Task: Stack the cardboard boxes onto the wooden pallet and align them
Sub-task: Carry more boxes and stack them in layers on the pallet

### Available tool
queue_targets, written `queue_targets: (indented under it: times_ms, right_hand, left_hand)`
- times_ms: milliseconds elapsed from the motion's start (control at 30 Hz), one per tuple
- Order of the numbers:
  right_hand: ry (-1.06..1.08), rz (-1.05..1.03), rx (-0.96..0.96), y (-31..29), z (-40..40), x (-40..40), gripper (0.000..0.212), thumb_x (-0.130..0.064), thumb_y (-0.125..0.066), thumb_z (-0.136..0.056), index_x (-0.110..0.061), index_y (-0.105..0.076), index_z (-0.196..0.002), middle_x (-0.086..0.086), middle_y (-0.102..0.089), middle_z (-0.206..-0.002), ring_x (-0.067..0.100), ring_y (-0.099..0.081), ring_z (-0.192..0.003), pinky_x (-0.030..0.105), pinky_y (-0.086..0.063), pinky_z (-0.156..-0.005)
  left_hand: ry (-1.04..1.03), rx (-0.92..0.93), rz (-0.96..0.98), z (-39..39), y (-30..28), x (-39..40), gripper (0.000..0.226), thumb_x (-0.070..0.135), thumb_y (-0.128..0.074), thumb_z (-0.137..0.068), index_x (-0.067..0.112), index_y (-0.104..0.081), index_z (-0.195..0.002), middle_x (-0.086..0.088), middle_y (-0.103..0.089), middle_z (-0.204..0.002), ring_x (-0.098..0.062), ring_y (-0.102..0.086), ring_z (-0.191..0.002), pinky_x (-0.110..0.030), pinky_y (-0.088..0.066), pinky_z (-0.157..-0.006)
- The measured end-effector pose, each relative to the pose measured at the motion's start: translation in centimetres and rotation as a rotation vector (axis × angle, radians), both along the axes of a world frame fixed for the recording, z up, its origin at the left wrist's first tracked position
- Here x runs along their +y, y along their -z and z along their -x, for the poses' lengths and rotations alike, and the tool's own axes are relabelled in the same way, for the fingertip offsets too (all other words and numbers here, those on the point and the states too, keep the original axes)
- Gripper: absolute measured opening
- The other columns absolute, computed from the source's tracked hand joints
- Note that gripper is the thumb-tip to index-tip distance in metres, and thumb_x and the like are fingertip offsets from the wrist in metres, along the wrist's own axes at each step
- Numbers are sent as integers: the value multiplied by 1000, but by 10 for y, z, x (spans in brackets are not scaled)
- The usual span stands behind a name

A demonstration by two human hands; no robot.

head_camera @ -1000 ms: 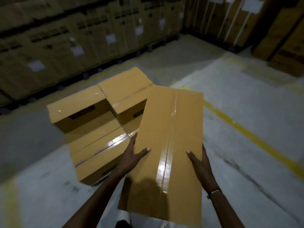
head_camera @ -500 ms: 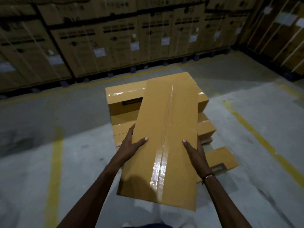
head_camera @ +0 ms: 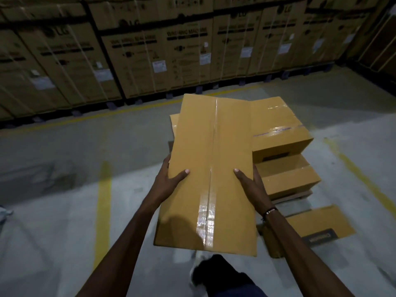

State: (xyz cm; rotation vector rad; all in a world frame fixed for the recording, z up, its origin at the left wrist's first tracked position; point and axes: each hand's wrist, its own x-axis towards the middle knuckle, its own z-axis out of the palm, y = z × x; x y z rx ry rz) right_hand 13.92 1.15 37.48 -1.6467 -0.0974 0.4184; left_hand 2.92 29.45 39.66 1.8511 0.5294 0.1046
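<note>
I hold a long taped cardboard box [head_camera: 212, 159] lengthwise in front of me. My left hand [head_camera: 169, 183] grips its left side with the thumb on top. On the opposite edge, my right hand [head_camera: 250, 185] grips the same way. Behind and to the right of the held box sits a stack of cardboard boxes [head_camera: 278, 133], two layers high, on a wooden pallet [head_camera: 295, 195] of which only a thin edge shows. The held box hides the stack's left part. Another box [head_camera: 317, 224] lies on the floor by my right forearm.
Tall strapped appliance cartons [head_camera: 150, 50] line the back wall on dark pallets, and more stand at the far right. Yellow floor lines [head_camera: 102, 200] run on the grey concrete left and right of the stack. My foot [head_camera: 203, 273] shows below the box.
The view has swung so that the stack now lies to the right of the held box. Both hands keep the same grip, and the wall cartons look nearer.
</note>
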Motion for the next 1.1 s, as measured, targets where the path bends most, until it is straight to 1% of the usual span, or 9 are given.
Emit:
queue_targets:
  times_ms: [100,233,367,500,633,800,900,1000,1100]
  right_hand:
    - [10,8,-6,12,-29,29,86,-69,-79,-80,-42,-44,-155,-11,-66,-141,14,-66,-125,49,-55,-107]
    - [48,14,37,30,-70,61,89,-73,-78,-79,-48,-40,-156,-13,-65,-141,14,-66,-124,52,-55,-106]
    - [110,8,74,38,-106,85,87,-72,-78,-80,-50,-40,-155,-14,-65,-140,14,-65,-125,53,-55,-106]
    - [167,17,84,45,-135,100,82,-71,-78,-82,-51,-42,-153,-17,-65,-140,12,-64,-127,51,-53,-108]
    - [244,19,85,51,-150,116,83,-69,-78,-83,-51,-40,-155,-18,-61,-145,10,-61,-131,49,-51,-112]
    - [379,11,125,58,-162,144,83,-63,-78,-86,-44,-39,-157,-17,-60,-146,7,-59,-131,46,-49,-114]
    - [469,6,149,69,-172,166,89,-68,-79,-82,-44,-38,-157,-17,-60,-146,9,-59,-131,48,-49,-114]
    - [572,-4,165,79,-185,192,93,-71,-80,-78,-46,-38,-157,-18,-61,-145,9,-60,-131,48,-49,-114]
    - [681,-10,188,82,-193,221,99,-73,-81,-76,-47,-34,-159,-17,-57,-150,11,-56,-136,48,-46,-117]
  left_hand:
    - [7,5,-20,-30,7,31,91,57,-76,-88,37,-25,-161,7,-45,-154,-18,-53,-132,-44,-48,-109]
    - [53,20,-42,-82,15,67,91,53,-75,-89,34,-24,-162,3,-43,-156,-20,-51,-134,-44,-47,-108]
    - [121,74,-63,-138,18,94,98,63,-72,-84,35,-21,-162,1,-42,-158,-23,-50,-135,-48,-46,-111]
    - [195,82,-70,-186,22,111,88,49,-71,-94,32,-19,-163,0,-40,-159,-16,-47,-129,-40,-44,-106]
    - [278,104,-54,-222,28,127,88,47,-69,-96,33,-16,-164,2,-36,-161,-14,-45,-130,-35,-42,-103]
    - [384,163,-38,-273,42,158,99,60,-71,-88,34,-14,-165,2,-34,-164,-21,-45,-140,-45,-44,-113]
    - [461,193,-19,-308,53,181,105,65,-72,-83,36,-12,-165,2,-31,-167,-25,-41,-146,-49,-41,-117]
    - [535,188,-21,-347,64,203,106,65,-74,-83,37,-12,-165,5,-24,-171,-23,-30,-154,-47,-32,-123]
    - [632,168,-72,-386,72,223,99,53,-74,-90,32,-12,-166,4,-20,-173,-21,-23,-157,-41,-25,-122]
